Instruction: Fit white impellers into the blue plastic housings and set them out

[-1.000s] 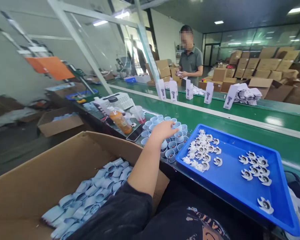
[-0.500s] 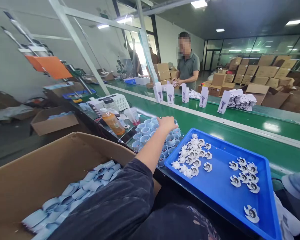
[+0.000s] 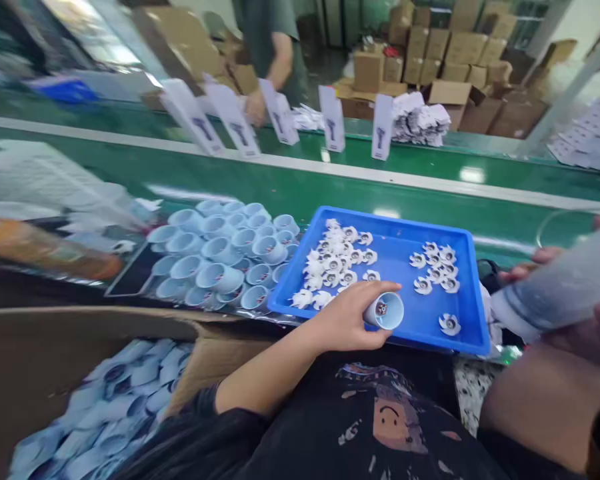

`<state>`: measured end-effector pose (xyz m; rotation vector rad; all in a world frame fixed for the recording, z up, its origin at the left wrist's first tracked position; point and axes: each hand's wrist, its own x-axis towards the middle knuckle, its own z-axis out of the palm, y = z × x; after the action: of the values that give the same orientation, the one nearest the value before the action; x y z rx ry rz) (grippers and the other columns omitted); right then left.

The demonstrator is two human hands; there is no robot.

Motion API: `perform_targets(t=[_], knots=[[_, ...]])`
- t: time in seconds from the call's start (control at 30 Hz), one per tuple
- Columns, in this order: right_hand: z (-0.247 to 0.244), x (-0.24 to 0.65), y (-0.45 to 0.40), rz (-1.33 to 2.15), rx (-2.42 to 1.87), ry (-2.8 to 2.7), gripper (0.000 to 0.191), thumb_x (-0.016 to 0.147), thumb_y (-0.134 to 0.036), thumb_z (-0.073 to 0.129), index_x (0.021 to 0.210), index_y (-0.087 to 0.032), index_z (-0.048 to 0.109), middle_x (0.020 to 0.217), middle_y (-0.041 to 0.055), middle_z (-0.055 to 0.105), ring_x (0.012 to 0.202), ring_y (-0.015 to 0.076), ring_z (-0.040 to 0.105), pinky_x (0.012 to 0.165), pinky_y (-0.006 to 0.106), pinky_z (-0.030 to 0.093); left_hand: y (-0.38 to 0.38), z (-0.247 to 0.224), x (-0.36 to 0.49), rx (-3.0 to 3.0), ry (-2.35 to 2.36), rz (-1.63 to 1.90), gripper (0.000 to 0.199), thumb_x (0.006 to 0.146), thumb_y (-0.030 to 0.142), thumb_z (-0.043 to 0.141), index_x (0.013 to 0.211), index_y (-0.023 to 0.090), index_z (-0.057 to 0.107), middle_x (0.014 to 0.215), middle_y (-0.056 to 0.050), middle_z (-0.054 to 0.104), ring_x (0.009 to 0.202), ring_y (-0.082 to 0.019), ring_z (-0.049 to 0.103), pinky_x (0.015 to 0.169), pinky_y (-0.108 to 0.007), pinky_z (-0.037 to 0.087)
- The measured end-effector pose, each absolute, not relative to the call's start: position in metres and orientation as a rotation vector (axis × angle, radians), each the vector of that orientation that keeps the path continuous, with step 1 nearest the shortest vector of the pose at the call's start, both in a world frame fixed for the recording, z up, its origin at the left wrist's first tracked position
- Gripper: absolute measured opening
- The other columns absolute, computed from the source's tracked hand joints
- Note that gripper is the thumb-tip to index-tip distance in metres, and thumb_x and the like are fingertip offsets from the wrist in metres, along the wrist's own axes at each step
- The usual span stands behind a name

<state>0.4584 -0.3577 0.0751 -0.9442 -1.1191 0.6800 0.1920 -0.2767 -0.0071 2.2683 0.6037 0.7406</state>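
My left hand (image 3: 350,317) is closed around a light blue plastic fan housing (image 3: 391,311), holding it over the front edge of the blue tray (image 3: 395,230). The open end of the housing faces me, and a small motor-like part shows inside. White fan impellers (image 3: 333,260) lie clustered on the left of the tray, another group (image 3: 435,267) on the right, with a single impeller (image 3: 449,325) near the front right corner. Left of the tray, many more blue housings (image 3: 220,250) stand upright, packed close together. My right hand is out of view.
A cardboard box (image 3: 215,360) at lower left holds loose blue housings (image 3: 115,400). A person's hand (image 3: 530,263) on the right holds a large translucent bottle (image 3: 565,280). White printed boxes (image 3: 334,123) stand along the green bench (image 3: 280,180); another person (image 3: 275,53) stands behind it.
My left hand has come back from the group of standing housings to the tray's front edge, now with a housing in it. The view has turned right and down.
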Motion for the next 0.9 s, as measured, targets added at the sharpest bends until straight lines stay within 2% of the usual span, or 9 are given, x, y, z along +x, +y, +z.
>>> perform_targets(t=[0.1, 0.23, 0.27, 0.37, 0.5, 0.63, 0.7, 0.83, 0.9], knots=[[0.091, 0.427, -0.354, 0.855, -0.783, -1.117, 0.056, 0.063, -0.043, 0.088, 0.112, -0.033, 0.063, 0.100, 0.0006, 0.064, 0.082, 0.0245, 0.066, 0.074, 0.040, 0.060, -0.288, -0.002, 0.208, 2.290, 0.489, 0.683, 0.065, 0.071, 0.032, 0.072, 0.129, 0.021, 0.045, 0.125, -0.010, 0.062, 0.111, -0.027, 0.061, 0.097, -0.043, 0.048], [0.102, 0.393, -0.346, 0.899, -0.743, -1.177, 0.029, 0.080, -0.057, 0.075, 0.095, -0.035, 0.066, 0.085, -0.0053, 0.062, 0.076, 0.0172, 0.063, 0.068, 0.030, 0.057, -0.295, 0.009, 0.227, 2.310, 0.348, 0.748, 0.055, 0.070, 0.046, 0.076, 0.114, 0.020, 0.055, 0.106, -0.008, 0.069, 0.097, -0.026, 0.065, 0.087, -0.040, 0.052], [0.102, 0.388, -0.346, 0.883, -0.722, -1.186, 0.029, 0.085, -0.062, 0.067, 0.091, -0.033, 0.066, 0.082, -0.0052, 0.060, 0.074, 0.0159, 0.061, 0.067, 0.028, 0.056, -0.297, 0.011, 0.230, 2.302, 0.317, 0.788, 0.050, 0.071, 0.048, 0.075, 0.109, 0.019, 0.057, 0.100, -0.007, 0.070, 0.092, -0.025, 0.066, 0.083, -0.039, 0.052], [0.100, 0.379, -0.349, 0.865, -0.714, -1.208, 0.040, 0.091, -0.071, 0.053, 0.089, -0.033, 0.063, 0.081, -0.0042, 0.058, 0.070, 0.0156, 0.059, 0.064, 0.028, 0.055, -0.300, 0.013, 0.233, 2.254, 0.250, 0.926, 0.042, 0.076, 0.050, 0.070, 0.100, 0.017, 0.059, 0.091, -0.007, 0.070, 0.086, -0.024, 0.067, 0.076, -0.036, 0.054], [0.095, 0.375, -0.351, 0.870, -0.725, -1.212, 0.043, 0.090, -0.074, 0.052, 0.091, -0.032, 0.062, 0.084, -0.0023, 0.057, 0.069, 0.0171, 0.058, 0.059, 0.030, 0.053, -0.304, 0.016, 0.232, 2.204, 0.211, 1.030, 0.037, 0.079, 0.048, 0.069, 0.097, 0.017, 0.060, 0.088, -0.007, 0.070, 0.085, -0.022, 0.067, 0.074, -0.034, 0.054], [0.093, 0.372, -0.352, 0.829, -0.856, -1.121, 0.056, 0.085, -0.082, 0.048, 0.086, -0.028, 0.060, 0.087, -0.0002, 0.055, 0.066, 0.0178, 0.056, 0.054, 0.032, 0.052, -0.304, 0.017, 0.232, 2.190, 0.189, 1.076, 0.035, 0.077, 0.045, 0.071, 0.093, 0.016, 0.060, 0.086, -0.007, 0.070, 0.083, -0.022, 0.067, 0.072, -0.033, 0.054], [0.092, 0.373, -0.353, 0.854, -0.852, -1.146, 0.054, 0.085, -0.080, 0.050, 0.086, -0.027, 0.061, 0.086, 0.0003, 0.055, 0.067, 0.0181, 0.056, 0.054, 0.032, 0.052, -0.304, 0.016, 0.233, 2.194, 0.191, 1.078, 0.034, 0.077, 0.044, 0.072, 0.093, 0.016, 0.060, 0.085, -0.007, 0.069, 0.081, -0.022, 0.067, 0.070, -0.033, 0.054], [0.090, 0.376, -0.353, 0.922, -0.696, -1.212, 0.035, 0.092, -0.063, 0.059, 0.095, -0.028, 0.064, 0.088, -0.0011, 0.058, 0.076, 0.0185, 0.058, 0.066, 0.033, 0.054, -0.307, 0.018, 0.233, 2.185, 0.224, 1.031, 0.034, 0.076, 0.045, 0.072, 0.093, 0.017, 0.061, 0.085, -0.007, 0.070, 0.082, -0.022, 0.067, 0.071, -0.034, 0.053], [0.091, 0.378, -0.353, 0.913, -0.703, -1.205, 0.030, 0.091, -0.060, 0.064, 0.097, -0.030, 0.064, 0.089, -0.0025, 0.058, 0.076, 0.0180, 0.059, 0.067, 0.032, 0.055, -0.309, 0.022, 0.232, 2.158, 0.249, 0.927, 0.039, 0.073, 0.048, 0.074, 0.096, 0.017, 0.062, 0.088, -0.007, 0.070, 0.083, -0.023, 0.067, 0.072, -0.033, 0.053]])
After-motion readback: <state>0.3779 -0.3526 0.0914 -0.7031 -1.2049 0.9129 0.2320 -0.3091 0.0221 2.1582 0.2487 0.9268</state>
